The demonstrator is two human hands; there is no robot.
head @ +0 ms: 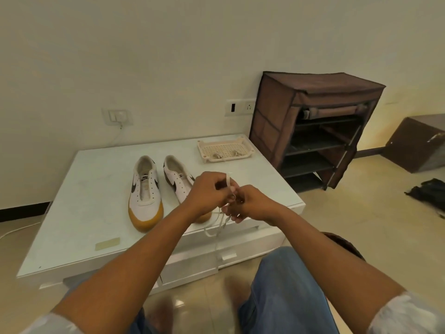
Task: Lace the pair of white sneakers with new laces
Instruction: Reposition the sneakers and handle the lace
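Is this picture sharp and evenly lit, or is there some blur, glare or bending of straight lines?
Head view: warm, dim light, darker toward the corners; the table edges bow from the wide lens; the left hand, right hand and lace are slightly smeared; the glossy floor shows soft reflections near the knees; the sneakers look fairly sharp.

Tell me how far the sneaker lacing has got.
Done: nothing laced; the left sneaker and right sneaker show empty eyelets. In hand: left hand and right hand hold a white lace, seemingly untangling it. Left: threading both sneakers. Two bundles wait in the tray.
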